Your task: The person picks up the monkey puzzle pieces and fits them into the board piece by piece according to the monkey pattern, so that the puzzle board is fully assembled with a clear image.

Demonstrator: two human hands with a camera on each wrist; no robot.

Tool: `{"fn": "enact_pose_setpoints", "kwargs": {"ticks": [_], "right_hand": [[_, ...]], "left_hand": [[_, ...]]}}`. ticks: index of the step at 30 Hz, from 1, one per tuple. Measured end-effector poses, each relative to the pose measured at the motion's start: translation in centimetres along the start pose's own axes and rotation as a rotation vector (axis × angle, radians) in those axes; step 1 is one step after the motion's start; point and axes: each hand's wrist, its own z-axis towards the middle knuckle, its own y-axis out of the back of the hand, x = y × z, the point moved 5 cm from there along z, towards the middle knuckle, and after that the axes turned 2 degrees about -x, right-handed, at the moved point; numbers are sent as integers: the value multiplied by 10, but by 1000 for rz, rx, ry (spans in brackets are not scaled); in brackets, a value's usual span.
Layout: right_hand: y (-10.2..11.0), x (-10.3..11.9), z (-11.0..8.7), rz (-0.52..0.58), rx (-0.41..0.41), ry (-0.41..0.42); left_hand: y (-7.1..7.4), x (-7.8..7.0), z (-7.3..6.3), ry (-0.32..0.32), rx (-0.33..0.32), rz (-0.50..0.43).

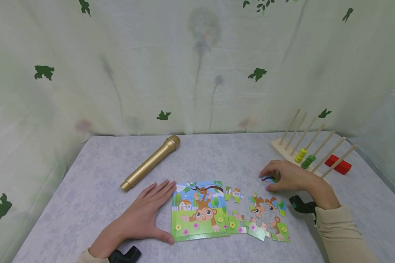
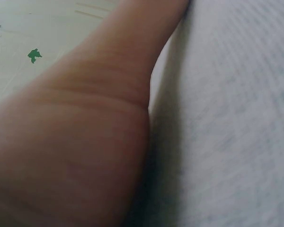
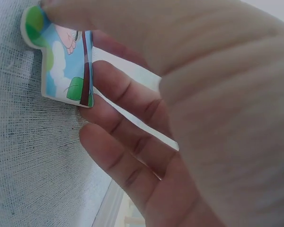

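A monkey picture board (image 1: pixel 200 212) lies flat on the table, and my left hand (image 1: pixel 145 212) rests spread at its left edge, fingertips and thumb beside it. In the left wrist view only the blurred left hand and wrist (image 2: pixel 85 104) show. My right hand (image 1: pixel 291 176) pinches a jigsaw piece (image 3: pixel 66 61) with blue sky and a brown branch, between thumb and fingers, close to the table. Several loose jigsaw pieces lie right of the board, among them a house piece (image 1: pixel 233 193), a monkey-face piece (image 1: pixel 257 206) and a corner piece with a yellow flower (image 1: pixel 281 230).
A gold microphone (image 1: pixel 150 162) lies behind my left hand. At the right back stands a wooden peg stand (image 1: pixel 279 146) with yellow beads (image 1: pixel 301 155) and green beads (image 1: pixel 308 162), just behind my right hand. Red blocks (image 1: pixel 338 164) sit beside it. A printed curtain (image 1: pixel 151 73) hangs behind the table.
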Motion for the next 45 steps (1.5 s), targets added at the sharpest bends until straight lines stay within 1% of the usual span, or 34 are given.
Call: {"fn": "enact_pose_setpoints", "kwargs": {"ticks": [8,12,20,31,39,45], "right_hand": [[0,1,0,-40,-9,20],[0,0,0,-60,-24,31],[2,1,0,-98,-67,28],[5,11,2,-105,-95,74],[10,27,5,-117,-108,87],[8,36,12,-135,-112,117]], "left_hand": [[0,0,-2,-4,-7,7],[0,-1,-2,-7,-10,5],[0,0,-2,0,-4,-2],[1,0,-2,-1,0,14],[1,0,-1,0,0,12],[1,0,-1,1,4,5]]}}
